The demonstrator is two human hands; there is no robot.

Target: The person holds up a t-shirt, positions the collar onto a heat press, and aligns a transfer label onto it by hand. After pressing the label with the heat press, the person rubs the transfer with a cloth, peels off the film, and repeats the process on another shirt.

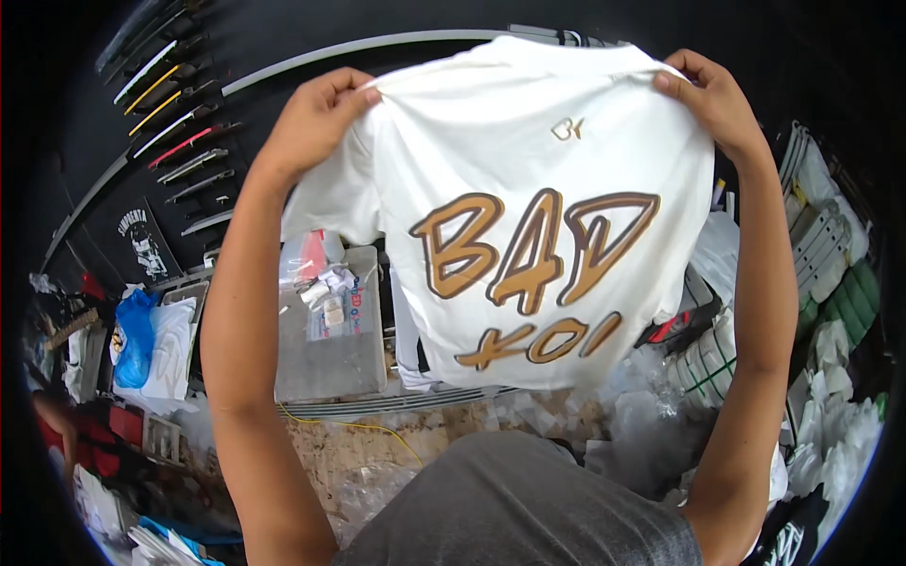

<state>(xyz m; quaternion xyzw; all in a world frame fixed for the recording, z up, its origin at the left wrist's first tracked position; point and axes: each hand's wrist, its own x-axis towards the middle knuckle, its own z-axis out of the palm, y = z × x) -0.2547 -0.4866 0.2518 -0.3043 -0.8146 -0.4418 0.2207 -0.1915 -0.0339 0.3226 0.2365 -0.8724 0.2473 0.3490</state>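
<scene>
A white T-shirt hangs spread out in front of me, held up by its shoulders. Large gold-brown lettering with dark outlines covers its back, and a small gold mark sits below the collar. My left hand pinches the shirt at its left shoulder, thumb over the cloth. At the other shoulder, my right hand grips the fabric between thumb and fingers. Both arms are raised and stretched forward. The left sleeve droops beneath my left hand, and the lower hem hangs free. The shirt hides much of the bench behind it.
A grey flat platen with scraps on it lies behind the shirt. White garments and a blue plastic bag are at left. Squeegee-like tools line the dark wall. Clear plastic litters the floor; wrapped bundles stand right. Someone in red is lower left.
</scene>
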